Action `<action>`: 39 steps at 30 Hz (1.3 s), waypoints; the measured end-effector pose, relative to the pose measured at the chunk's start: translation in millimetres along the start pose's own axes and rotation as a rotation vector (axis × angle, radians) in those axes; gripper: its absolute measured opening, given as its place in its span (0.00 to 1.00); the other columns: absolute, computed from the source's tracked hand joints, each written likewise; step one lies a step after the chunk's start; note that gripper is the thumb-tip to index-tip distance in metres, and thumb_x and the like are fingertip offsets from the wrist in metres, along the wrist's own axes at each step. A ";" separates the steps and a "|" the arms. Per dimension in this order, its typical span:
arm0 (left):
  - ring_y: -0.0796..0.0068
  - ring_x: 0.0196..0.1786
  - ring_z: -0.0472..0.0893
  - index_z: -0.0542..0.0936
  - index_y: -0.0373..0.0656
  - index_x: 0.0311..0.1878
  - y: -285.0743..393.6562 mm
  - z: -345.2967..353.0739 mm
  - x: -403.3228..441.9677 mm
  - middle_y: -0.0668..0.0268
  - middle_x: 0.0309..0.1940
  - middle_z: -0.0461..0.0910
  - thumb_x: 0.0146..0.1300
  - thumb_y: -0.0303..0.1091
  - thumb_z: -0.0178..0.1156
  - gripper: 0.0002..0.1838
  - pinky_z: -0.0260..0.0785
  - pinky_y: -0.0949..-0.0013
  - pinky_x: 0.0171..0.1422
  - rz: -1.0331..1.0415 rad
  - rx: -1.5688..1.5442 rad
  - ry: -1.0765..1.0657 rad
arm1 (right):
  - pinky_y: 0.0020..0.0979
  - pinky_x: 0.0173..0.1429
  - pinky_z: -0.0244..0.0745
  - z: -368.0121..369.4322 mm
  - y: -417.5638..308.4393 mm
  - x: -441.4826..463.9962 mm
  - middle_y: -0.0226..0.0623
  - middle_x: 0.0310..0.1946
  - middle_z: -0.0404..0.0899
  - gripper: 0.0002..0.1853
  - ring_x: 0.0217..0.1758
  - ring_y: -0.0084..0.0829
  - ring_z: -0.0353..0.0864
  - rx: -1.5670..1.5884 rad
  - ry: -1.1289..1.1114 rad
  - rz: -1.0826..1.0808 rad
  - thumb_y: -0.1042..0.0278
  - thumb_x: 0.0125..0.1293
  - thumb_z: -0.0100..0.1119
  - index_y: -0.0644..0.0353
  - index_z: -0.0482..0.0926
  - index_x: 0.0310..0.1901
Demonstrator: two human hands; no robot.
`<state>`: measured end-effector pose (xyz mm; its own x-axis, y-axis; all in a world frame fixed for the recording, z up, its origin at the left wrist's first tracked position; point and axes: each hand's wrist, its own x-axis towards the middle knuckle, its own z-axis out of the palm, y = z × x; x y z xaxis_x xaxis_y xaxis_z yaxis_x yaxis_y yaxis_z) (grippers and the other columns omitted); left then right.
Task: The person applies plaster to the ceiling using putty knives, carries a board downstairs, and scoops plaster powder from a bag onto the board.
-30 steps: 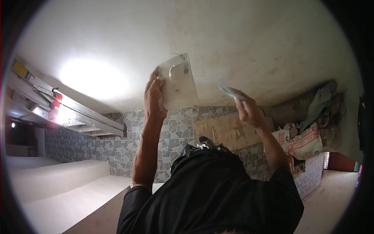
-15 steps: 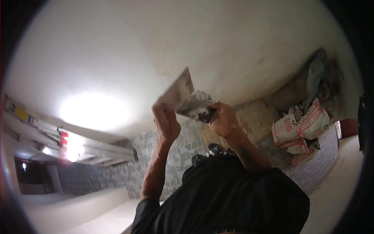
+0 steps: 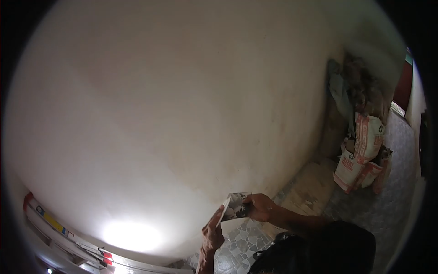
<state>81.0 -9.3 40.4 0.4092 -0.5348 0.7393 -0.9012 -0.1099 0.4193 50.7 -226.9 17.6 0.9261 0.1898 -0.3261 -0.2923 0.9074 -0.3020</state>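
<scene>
My left hand (image 3: 213, 234) is closed on a flat rectangular plastering trowel (image 3: 224, 211), seen almost edge-on; its handle is hidden by my fingers. My right hand (image 3: 263, 208) grips a broad putty knife (image 3: 236, 204) whose grey blade is smeared with pale putty and dark patches. The two tools meet or overlap at the left edge of the putty knife; I cannot tell whether they touch. Both hands are low in the view, in front of the pale plastered wall (image 3: 173, 118).
A ladder (image 3: 57, 228) lies along the wall's foot at lower left, near a bright glare. Red-and-white paper sacks (image 3: 349, 169) stand at the right on the grey floor (image 3: 383, 210). A brown sheet (image 3: 310, 189) covers stone-patterned flooring by the wall.
The view has tilted up and turned, showing more wall and placing my hands lower. The trowel has gone from showing its broad face to nearly edge-on. Both hands keep their tools.
</scene>
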 end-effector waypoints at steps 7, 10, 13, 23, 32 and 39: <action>0.45 0.65 0.77 0.69 0.37 0.65 2.2 -18.7 6.7 0.45 0.63 0.76 0.47 0.05 0.48 0.38 0.75 0.54 0.68 0.030 -0.035 -0.154 | 0.50 0.71 0.68 -4.5 3.5 -4.3 0.55 0.51 0.77 0.20 0.58 0.51 0.78 0.039 -0.016 0.000 0.77 0.63 0.46 0.76 0.68 0.57; 0.47 0.66 0.76 0.69 0.38 0.67 -9.9 -17.6 5.1 0.48 0.64 0.76 0.46 0.05 0.48 0.40 0.74 0.55 0.69 0.033 -0.028 -0.209 | 0.49 0.72 0.68 4.0 3.0 -10.2 0.56 0.52 0.77 0.22 0.59 0.51 0.78 0.001 -0.039 -0.043 0.78 0.62 0.46 0.76 0.68 0.58; 0.48 0.67 0.76 0.69 0.39 0.67 -15.4 -16.5 4.7 0.50 0.65 0.76 0.46 0.05 0.47 0.40 0.74 0.55 0.69 0.007 -0.048 -0.237 | 0.49 0.73 0.67 4.3 5.9 -11.8 0.58 0.56 0.76 0.24 0.61 0.51 0.77 -0.039 -0.102 -0.081 0.78 0.62 0.46 0.76 0.68 0.60; 0.50 0.65 0.78 0.69 0.43 0.68 -14.3 -6.9 -5.3 0.52 0.66 0.75 0.52 0.06 0.48 0.38 0.75 0.57 0.67 -0.100 -0.004 -0.186 | 0.46 0.67 0.77 -2.4 -10.7 -20.5 0.58 0.56 0.78 0.25 0.57 0.46 0.82 -0.100 -0.305 -0.027 0.76 0.63 0.47 0.78 0.69 0.61; 0.41 0.54 0.82 0.66 0.42 0.67 -13.9 29.4 27.4 0.48 0.62 0.77 0.63 0.15 0.47 0.28 0.78 0.51 0.54 -0.370 0.268 -0.088 | 0.40 0.53 0.82 50.9 -178.3 17.1 0.50 0.47 0.81 0.15 0.46 0.40 0.85 -0.198 -0.542 -0.154 0.73 0.68 0.49 0.75 0.75 0.51; 0.35 0.43 0.82 0.65 0.37 0.65 -24.8 112.3 12.7 0.38 0.49 0.79 0.71 0.30 0.48 0.21 0.75 0.50 0.43 -0.780 0.119 0.066 | 0.38 0.43 0.77 306.4 -387.5 -65.3 0.49 0.35 0.83 0.14 0.38 0.36 0.83 -1.513 0.020 -1.777 0.70 0.68 0.47 0.67 0.76 0.50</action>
<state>92.5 -107.3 -19.8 0.9333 -0.2165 0.2865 -0.3587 -0.5233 0.7730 176.6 -476.0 430.3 0.3789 -0.1931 0.9051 0.5887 -0.7043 -0.3967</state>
